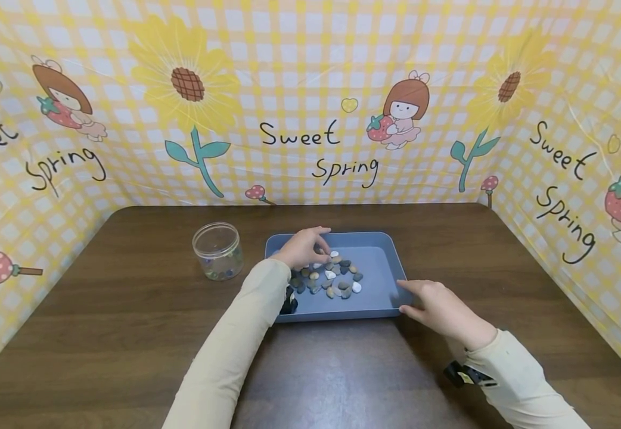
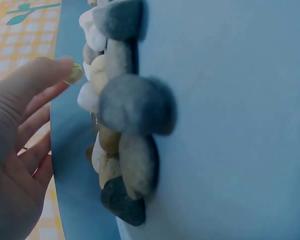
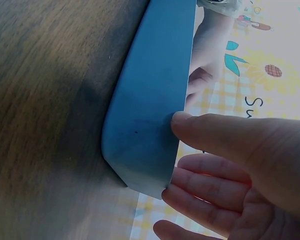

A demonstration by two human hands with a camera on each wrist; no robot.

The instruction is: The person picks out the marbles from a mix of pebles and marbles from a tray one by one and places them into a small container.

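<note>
My left hand (image 1: pixel 302 247) is over the left half of a blue-grey tray (image 1: pixel 377 253). Between its thumb and forefinger it pinches a small yellowish glass marble (image 2: pixel 74 73), while the other fingers spread loosely. Just beside the marble are smooth pebbles (image 2: pixel 135 105) in grey, white, tan and dark tones, piled on the tray floor. My right hand (image 1: pixel 441 310) holds the tray's front right corner. Its thumb (image 3: pixel 185 125) presses the front wall, with fingertips round at the right side. Part of the pebble pile is hidden behind my left hand and sleeve.
A clear round jar (image 1: pixel 217 250) without a lid stands left of the tray, with several coloured marbles (image 1: pixel 221 269) at its bottom. The brown wooden table (image 1: pixel 332 363) backs onto a yellow checked cloth (image 1: pixel 289 71), which also hangs along both sides.
</note>
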